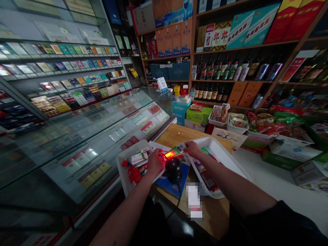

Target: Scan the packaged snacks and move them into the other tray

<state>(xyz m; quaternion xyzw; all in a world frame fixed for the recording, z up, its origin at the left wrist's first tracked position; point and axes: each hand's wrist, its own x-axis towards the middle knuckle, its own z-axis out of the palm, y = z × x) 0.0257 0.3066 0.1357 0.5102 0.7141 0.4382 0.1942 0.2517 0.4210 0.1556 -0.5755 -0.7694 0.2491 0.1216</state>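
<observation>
My left hand (156,162) and my right hand (192,149) pinch opposite ends of a small green and white packet (179,148). Red light falls on the packet's left part and on my left fingertips. Just below it stands a black scanner (173,168) with a cable running down. Under the scanner lies a blue folder or book (169,185). To the left, a white tray (122,177) holds red packets and a white box (139,159). A second white tray (237,167), partly hidden by my right forearm, holds several packets.
The trays rest on a wooden table (169,135). A glass display counter (102,136) runs along the left. Shelves of bottles and boxes (256,29) stand behind. Bins of packaged snacks (238,121) sit on the right. A blurred white item (194,201) is near the table's front.
</observation>
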